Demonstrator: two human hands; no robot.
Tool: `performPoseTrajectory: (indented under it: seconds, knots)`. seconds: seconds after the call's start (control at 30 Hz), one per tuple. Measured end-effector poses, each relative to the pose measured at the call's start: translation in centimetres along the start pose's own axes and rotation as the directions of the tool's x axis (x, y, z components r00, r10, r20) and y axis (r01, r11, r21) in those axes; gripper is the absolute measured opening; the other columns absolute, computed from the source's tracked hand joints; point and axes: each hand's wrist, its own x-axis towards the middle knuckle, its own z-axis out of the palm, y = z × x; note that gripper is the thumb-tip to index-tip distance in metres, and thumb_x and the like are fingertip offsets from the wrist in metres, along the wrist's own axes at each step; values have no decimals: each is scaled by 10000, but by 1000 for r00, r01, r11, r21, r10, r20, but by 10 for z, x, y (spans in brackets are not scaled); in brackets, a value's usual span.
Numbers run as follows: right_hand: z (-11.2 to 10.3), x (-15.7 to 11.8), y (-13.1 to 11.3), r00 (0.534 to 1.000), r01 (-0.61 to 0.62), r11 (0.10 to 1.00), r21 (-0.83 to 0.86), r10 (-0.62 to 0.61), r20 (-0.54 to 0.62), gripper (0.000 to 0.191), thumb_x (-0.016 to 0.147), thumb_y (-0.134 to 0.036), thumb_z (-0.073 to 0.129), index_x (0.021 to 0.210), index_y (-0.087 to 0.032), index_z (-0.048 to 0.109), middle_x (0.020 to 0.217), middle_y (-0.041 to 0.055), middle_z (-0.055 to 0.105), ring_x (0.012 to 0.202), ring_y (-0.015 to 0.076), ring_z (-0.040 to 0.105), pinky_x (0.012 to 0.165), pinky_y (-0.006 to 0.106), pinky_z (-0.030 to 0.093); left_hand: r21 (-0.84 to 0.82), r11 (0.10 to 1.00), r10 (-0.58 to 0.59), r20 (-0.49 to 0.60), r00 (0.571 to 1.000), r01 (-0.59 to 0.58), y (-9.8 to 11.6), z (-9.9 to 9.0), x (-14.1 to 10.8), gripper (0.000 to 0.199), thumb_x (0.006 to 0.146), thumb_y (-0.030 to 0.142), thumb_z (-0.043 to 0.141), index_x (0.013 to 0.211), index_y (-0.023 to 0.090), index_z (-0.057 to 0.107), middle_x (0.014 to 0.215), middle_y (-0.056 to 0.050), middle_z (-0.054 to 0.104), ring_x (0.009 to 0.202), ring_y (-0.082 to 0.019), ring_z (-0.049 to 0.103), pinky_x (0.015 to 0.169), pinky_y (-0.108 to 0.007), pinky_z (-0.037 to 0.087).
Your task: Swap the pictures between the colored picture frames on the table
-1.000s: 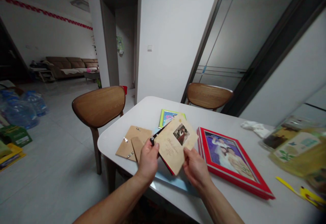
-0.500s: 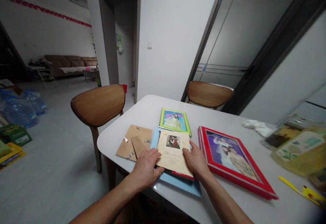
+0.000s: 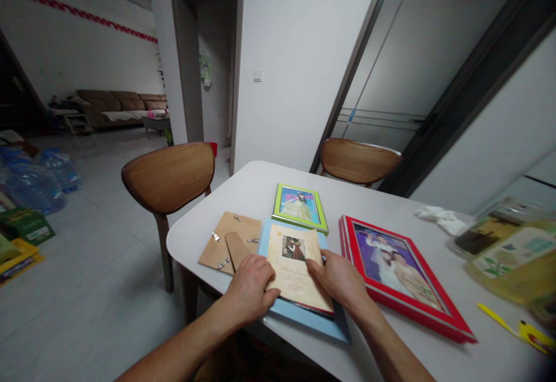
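Observation:
A cream printed sheet (image 3: 299, 280) with a small photo of a couple lies over a light blue picture frame (image 3: 304, 319) at the table's near edge. My right hand (image 3: 341, 277) grips the sheet's right side, thumb on top and fingers beneath. At the left edge, my left hand (image 3: 251, 289) has its fingers curled by the sheet and frame, thumb along the lower left corner. A thin dark and red layer shows under the sheet's bottom edge. Left of it lies a brown backing board (image 3: 217, 251) with metal clips and a stand leg, partly behind my left hand.
A green-framed photo (image 3: 299, 207) lies beyond the blue frame. Stacked red frames (image 3: 408, 277) lie on the right, near a yellow tool (image 3: 499, 318), a white crumpled cloth (image 3: 438, 218) and a yellowish pack (image 3: 512, 260). Wooden chairs (image 3: 171, 173) stand around the white table (image 3: 243, 191).
The sheet has shifted slightly toward me and covers more of the red and dark layer below it. My right hand has moved a little right and down; my left hand stays nearly in place.

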Motion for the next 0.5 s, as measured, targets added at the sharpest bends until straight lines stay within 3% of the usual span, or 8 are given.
performPoseTrajectory:
  seconds: [0.1, 0.2, 0.33, 0.5]
  knots:
    - [0, -4, -1, 1000, -20, 999, -29, 20, 19, 421, 747, -437, 353, 888, -134, 608, 814, 158, 635, 745, 265, 587, 580, 328, 389, -9, 1000, 12, -9, 1000, -12, -3, 2, -3, 346, 672, 318, 600, 975, 171, 519, 1043, -80, 543, 1016, -235, 444, 897, -390, 321]
    - [2, -6, -1, 1000, -18, 999, -42, 18, 3, 383, 740, -409, 384, 881, -129, 605, 827, 154, 621, 754, 248, 584, 596, 318, 395, 10, 999, 50, 65, 997, -51, -5, 2, -5, 629, 599, 471, 639, 1121, 182, 442, 1223, -106, 440, 1156, -282, 323, 968, -473, 205]
    - [7, -6, 0, 991, -11, 998, -57, 4, -134, 478, 708, -353, 459, 1127, -123, 467, 894, 149, 581, 782, 240, 572, 613, 317, 398, 19, 996, 84, 131, 988, -87, -3, 0, -3, 509, 584, 491, 647, 985, 200, 531, 1126, -77, 534, 1140, -287, 351, 967, -510, 169]
    - [8, -7, -2, 997, 22, 994, -104, -29, -70, 302, 739, -346, 406, 820, -158, 628, 873, 136, 545, 693, 221, 567, 568, 320, 392, -24, 998, 66, 99, 993, -64, -8, -8, -7, 564, 573, 449, 671, 1046, 189, 509, 1140, -100, 526, 1119, -265, 393, 968, -474, 207]
